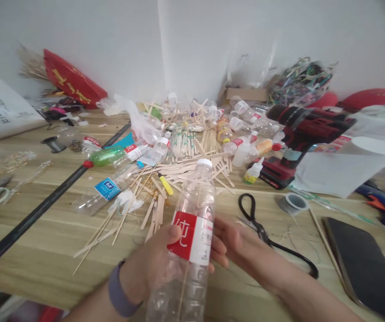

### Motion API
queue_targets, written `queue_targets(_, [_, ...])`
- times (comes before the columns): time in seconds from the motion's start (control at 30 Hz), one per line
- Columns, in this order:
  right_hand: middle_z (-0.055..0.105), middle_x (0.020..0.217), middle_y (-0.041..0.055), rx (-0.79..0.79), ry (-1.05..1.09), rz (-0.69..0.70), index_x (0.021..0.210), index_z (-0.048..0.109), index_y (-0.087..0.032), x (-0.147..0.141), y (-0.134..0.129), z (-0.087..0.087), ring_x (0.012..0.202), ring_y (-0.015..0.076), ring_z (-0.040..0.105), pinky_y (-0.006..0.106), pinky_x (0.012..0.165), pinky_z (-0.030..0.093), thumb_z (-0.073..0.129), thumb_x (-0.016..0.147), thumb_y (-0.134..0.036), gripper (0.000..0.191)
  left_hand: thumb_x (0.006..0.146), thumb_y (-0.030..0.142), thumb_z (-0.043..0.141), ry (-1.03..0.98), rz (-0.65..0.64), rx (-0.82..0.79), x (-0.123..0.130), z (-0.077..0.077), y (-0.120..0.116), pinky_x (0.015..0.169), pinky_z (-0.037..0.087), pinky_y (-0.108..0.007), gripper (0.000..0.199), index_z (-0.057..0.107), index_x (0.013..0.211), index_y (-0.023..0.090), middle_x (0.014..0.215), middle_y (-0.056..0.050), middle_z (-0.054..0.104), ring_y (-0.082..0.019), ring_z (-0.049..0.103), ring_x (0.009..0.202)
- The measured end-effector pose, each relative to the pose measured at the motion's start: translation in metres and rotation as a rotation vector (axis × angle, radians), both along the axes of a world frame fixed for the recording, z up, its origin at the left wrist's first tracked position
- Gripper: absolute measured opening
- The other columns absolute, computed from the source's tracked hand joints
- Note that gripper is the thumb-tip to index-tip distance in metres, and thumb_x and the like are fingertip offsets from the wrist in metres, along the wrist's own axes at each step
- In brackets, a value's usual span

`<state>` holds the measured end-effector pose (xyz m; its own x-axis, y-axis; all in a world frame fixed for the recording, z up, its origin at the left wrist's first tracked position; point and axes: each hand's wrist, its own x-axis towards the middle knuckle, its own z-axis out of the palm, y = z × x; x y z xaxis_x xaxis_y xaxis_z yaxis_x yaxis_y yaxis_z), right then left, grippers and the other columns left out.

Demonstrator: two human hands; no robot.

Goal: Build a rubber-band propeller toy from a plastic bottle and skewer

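A clear plastic bottle (pixel 192 237) with a white cap and a red-and-white label tilts up in front of me. My left hand (pixel 157 255), with a purple band on its wrist, is wrapped round its label part, thumb on the red side. Inside the bottle a thin pale stick seems to show. My right hand (pixel 234 237) is at the bottle's right side, slightly blurred, with fingers stretched toward it and partly hidden behind it. Just beyond the right hand lie black-handled scissors (pixel 262 232).
Wooden sticks (pixel 179 170) and plastic bottles (pixel 108 188) clutter the table's middle. A red cordless drill (pixel 293 143), a glue bottle (pixel 253 172), a wire spool (pixel 293 203) and a dark phone (pixel 363 264) lie right. A long black rod (pixel 41 210) crosses the left.
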<state>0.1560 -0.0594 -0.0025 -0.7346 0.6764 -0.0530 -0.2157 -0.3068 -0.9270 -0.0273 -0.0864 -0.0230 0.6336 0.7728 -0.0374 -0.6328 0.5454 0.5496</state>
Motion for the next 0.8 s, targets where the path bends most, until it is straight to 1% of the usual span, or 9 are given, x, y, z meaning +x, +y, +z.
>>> queue_targets(0.07, [0.053, 0.073, -0.0022, -0.035, -0.058, 0.068, 0.083, 0.054, -0.020, 0.009, -0.011, -0.009, 0.057, 0.0099, 0.049, 0.022, 0.053, 0.038, 0.065, 0.077, -0.067, 0.049, 0.078, 0.050, 0.066, 0.041, 0.037, -0.018, -0.006, -0.005, 0.001, 0.072, 0.054, -0.027, 0.057, 0.065, 0.122, 0.013, 0.101, -0.012, 0.076, -0.022, 0.072, 0.083])
queue_targets(0.1, [0.051, 0.067, -0.0041, -0.033, -0.137, 0.057, 0.083, 0.054, -0.019, 0.014, -0.016, -0.013, 0.052, 0.0078, 0.042, 0.020, 0.048, 0.031, 0.064, 0.080, -0.064, 0.046, 0.078, 0.050, 0.066, 0.083, 0.048, -0.024, -0.009, -0.006, 0.001, 0.071, 0.054, -0.027, 0.058, 0.063, 0.123, 0.014, 0.103, -0.013, 0.075, -0.022, 0.072, 0.083])
queue_targets(0.17, [0.041, 0.053, -0.0083, -0.010, -0.310, -0.017, 0.083, 0.057, -0.018, 0.026, -0.023, -0.019, 0.045, 0.0064, 0.029, 0.021, 0.045, 0.021, 0.056, 0.087, -0.063, 0.046, 0.076, 0.049, 0.070, 0.175, 0.075, -0.027, -0.013, -0.003, 0.001, 0.068, 0.054, -0.026, 0.058, 0.064, 0.121, 0.014, 0.108, -0.014, 0.074, -0.022, 0.072, 0.083])
queue_targets(0.27, [0.027, 0.047, -0.0113, -0.026, -0.434, -0.141, 0.080, 0.059, -0.019, 0.046, -0.029, -0.020, 0.042, 0.0068, 0.019, 0.022, 0.043, 0.017, 0.050, 0.086, -0.069, 0.052, 0.070, 0.048, 0.078, 0.301, 0.129, -0.015, -0.015, 0.008, 0.001, 0.065, 0.052, -0.023, 0.055, 0.068, 0.112, 0.015, 0.115, -0.012, 0.071, -0.020, 0.071, 0.081])
queue_targets(0.4, [0.028, 0.051, -0.0083, -0.045, -0.593, -0.300, 0.078, 0.063, -0.020, 0.065, -0.035, -0.013, 0.047, 0.0092, 0.023, 0.024, 0.046, 0.017, 0.052, 0.078, -0.076, 0.057, 0.063, 0.049, 0.084, 0.469, 0.230, 0.003, -0.016, 0.017, 0.000, 0.070, 0.052, -0.026, 0.053, 0.068, 0.104, 0.020, 0.104, -0.005, 0.073, -0.018, 0.070, 0.077])
queue_targets(0.53, [0.029, 0.054, -0.0066, -0.010, -0.735, -0.419, 0.083, 0.066, -0.021, 0.078, -0.036, -0.012, 0.050, 0.0116, 0.024, 0.025, 0.049, 0.018, 0.049, 0.074, -0.082, 0.064, 0.060, 0.051, 0.084, 0.705, 0.293, -0.002, -0.020, 0.011, 0.000, 0.073, 0.050, -0.030, 0.063, 0.061, 0.110, 0.020, 0.088, -0.001, 0.071, -0.019, 0.067, 0.079])
queue_targets(0.63, [0.029, 0.053, -0.0065, 0.048, -0.795, -0.420, 0.086, 0.067, -0.021, 0.082, -0.033, -0.013, 0.050, 0.0124, 0.026, 0.026, 0.049, 0.019, 0.048, 0.075, -0.081, 0.064, 0.068, 0.051, 0.077, 0.928, 0.295, 0.052, -0.020, 0.009, 0.004, 0.079, 0.049, -0.033, 0.064, 0.056, 0.119, 0.019, 0.096, -0.004, 0.071, -0.022, 0.065, 0.089])
queue_targets(0.7, [0.032, 0.052, -0.0065, 0.089, -0.826, -0.425, 0.087, 0.067, -0.020, 0.081, -0.031, -0.012, 0.049, 0.0124, 0.028, 0.026, 0.049, 0.021, 0.046, 0.078, -0.080, 0.064, 0.074, 0.053, 0.069, 1.097, 0.263, 0.121, -0.020, 0.012, 0.009, 0.083, 0.049, -0.036, 0.066, 0.050, 0.126, 0.018, 0.100, -0.006, 0.071, -0.026, 0.065, 0.095])
queue_targets(0.8, [0.035, 0.049, -0.0064, 0.160, -0.855, -0.465, 0.085, 0.067, -0.019, 0.079, -0.029, -0.008, 0.049, 0.0126, 0.032, 0.026, 0.052, 0.026, 0.044, 0.084, -0.074, 0.059, 0.079, 0.057, 0.062, 1.408, 0.214, 0.257, -0.022, 0.019, 0.015, 0.089, 0.047, -0.043, 0.078, 0.036, 0.141, 0.017, 0.107, -0.010, 0.071, -0.030, 0.066, 0.097])
